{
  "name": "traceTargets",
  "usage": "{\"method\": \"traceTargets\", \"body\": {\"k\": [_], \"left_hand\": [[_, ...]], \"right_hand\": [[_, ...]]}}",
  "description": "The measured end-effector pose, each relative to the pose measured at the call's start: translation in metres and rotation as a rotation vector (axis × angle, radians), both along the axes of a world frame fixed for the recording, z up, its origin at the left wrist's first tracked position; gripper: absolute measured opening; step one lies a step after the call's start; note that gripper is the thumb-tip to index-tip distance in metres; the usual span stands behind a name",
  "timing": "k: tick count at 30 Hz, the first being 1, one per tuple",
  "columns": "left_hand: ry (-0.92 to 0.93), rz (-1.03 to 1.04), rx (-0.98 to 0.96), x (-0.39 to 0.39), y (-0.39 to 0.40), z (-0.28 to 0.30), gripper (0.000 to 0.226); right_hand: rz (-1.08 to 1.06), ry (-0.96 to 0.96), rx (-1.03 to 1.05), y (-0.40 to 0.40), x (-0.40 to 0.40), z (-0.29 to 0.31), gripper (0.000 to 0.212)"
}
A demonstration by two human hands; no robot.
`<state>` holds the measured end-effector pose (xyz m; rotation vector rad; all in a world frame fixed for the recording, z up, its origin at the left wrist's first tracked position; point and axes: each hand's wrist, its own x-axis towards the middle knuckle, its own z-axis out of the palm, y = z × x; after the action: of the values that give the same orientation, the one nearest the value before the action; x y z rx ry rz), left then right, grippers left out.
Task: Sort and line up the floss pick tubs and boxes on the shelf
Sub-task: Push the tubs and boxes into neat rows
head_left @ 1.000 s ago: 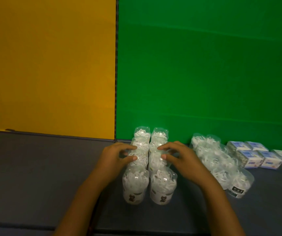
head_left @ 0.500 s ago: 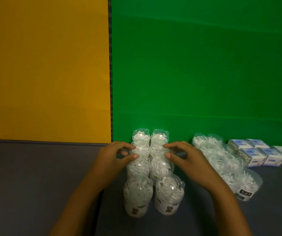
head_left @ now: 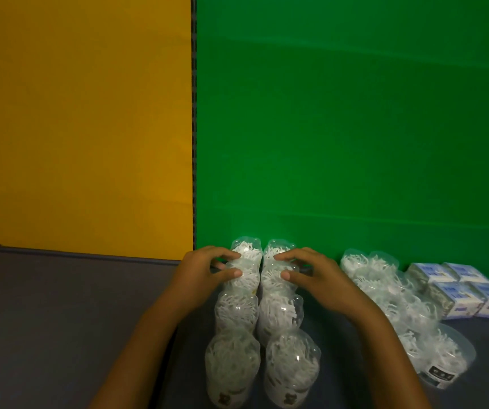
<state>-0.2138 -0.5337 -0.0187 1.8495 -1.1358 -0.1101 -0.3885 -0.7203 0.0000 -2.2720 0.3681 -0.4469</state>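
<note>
Squaring up my double row of clear plastic tubs of white floss picks on the dark grey shelf, my left hand and right hand pinch one rear tub each, keeping both columns parallel.

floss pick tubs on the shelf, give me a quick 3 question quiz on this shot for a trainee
1. True or false: the clear plastic floss pick tubs between the hands stand in two columns running back to the green wall panel.
2. Which hand has its grip on a tub in the right column? A) left hand B) right hand
3. Fill in: the small white and blue boxes sit to the ____ of the second group of clear tubs.

Key: 1 true; 2 B, the right hand, while the left hand holds the left column; 3 right.
</note>
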Motion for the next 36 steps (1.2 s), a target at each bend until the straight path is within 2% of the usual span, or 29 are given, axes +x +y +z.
{"method": "traceTargets", "body": {"k": [4,15,18,22,25,27,31,36], "left_hand": [[0.04,0.001,-0.018,0.001,0.001,-0.001,0.033],[0.115,-0.034,-0.011,0.009,0.0,-0.005,0.029],[0.155,-0.024,-0.069,0.01,-0.003,0.001,0.022],[-0.015,0.18,-0.109,0.018,-0.017,0.007,0.028],[-0.052,0.135,0.002,0.022,-0.029,0.009,0.039],[-0.032,0.096,0.046,0.024,-0.037,0.009,0.039],[0.013,0.099,0.022,0.03,-0.042,0.007,0.028],[0.071,0.077,0.012,0.04,-0.04,0.006,0.026]], "right_hand": [[0.079,0.035,-0.004,-0.005,0.002,0.001,0.032],[0.096,0.023,-0.096,-0.013,0.005,0.001,0.035],[0.012,-0.089,-0.116,-0.017,0.006,0.004,0.029],[-0.172,-0.082,-0.245,-0.027,0.015,0.002,0.036],[-0.179,-0.017,-0.236,-0.03,0.024,-0.001,0.038],[-0.167,-0.004,-0.23,-0.031,0.028,-0.001,0.034],[-0.172,-0.017,-0.223,-0.033,0.031,0.001,0.027],[-0.169,-0.019,-0.227,-0.032,0.037,0.003,0.027]]}}
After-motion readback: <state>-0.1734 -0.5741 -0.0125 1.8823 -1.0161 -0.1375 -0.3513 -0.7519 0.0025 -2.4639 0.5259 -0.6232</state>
